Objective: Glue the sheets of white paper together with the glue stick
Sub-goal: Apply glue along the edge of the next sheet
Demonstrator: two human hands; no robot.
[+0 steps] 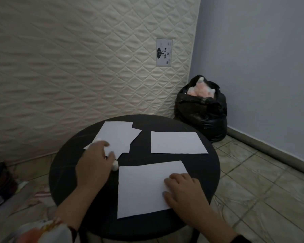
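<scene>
A round black table (209,169) carries white paper in three places. The large near sheet (144,188) lies in front of me, with my right hand (184,192) resting flat on its right part, fingers spread. A second sheet (177,142) lies at the far right. At the far left two overlapping sheets (118,135) lie askew. My left hand (95,162) is curled over their near corner, around a white glue stick (115,167). Only the stick's round end shows below my fingers; the hand is motion-blurred.
A quilted mattress (77,58) leans upright behind the table. A black rubbish bag (202,111) with something pink inside stands in the corner by the blue wall. Clutter (0,183) lies on the tiled floor at the left.
</scene>
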